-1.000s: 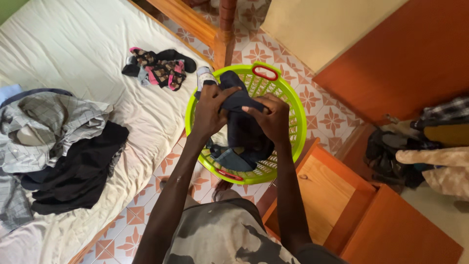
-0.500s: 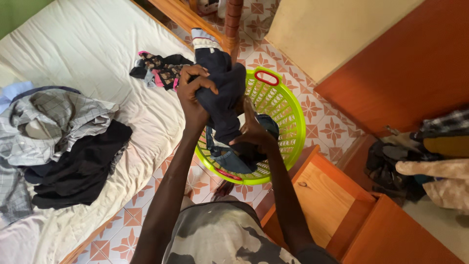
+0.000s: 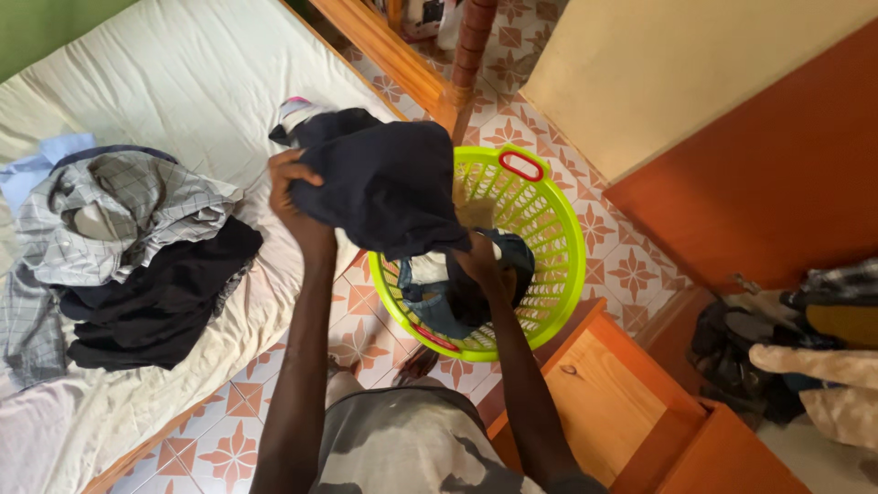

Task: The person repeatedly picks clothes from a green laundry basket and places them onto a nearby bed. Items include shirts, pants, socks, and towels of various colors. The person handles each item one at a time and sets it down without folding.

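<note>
- Above the lime-green laundry basket (image 3: 558, 229), in the head view, your left hand (image 3: 294, 197) is clenched on the upper edge of a dark navy garment (image 3: 384, 183), lifted clear of the basket's rim and hanging between the basket and the mattress edge.
- Your right hand (image 3: 477, 261) grips the same garment's lower edge, just over the clothes left in the basket (image 3: 448, 297).
- Keep both grips firm and spread your hands apart so the cloth opens flat; as I judge it, bunched fabric will fold badly.
- Lift high enough that the hem clears the basket's rim and red handle (image 3: 521, 165), or it may snag.
- Beside you, the white mattress (image 3: 183, 82) carries a pile near its floor-side edge: a grey checked shirt (image 3: 128, 215) on top of black clothing (image 3: 155, 306). A small bunched item (image 3: 297, 112) lies further along that edge, partly hidden behind the garment.
- Mind the wooden cabinet corner (image 3: 594, 384) close to your right elbow when you swing across.
</note>
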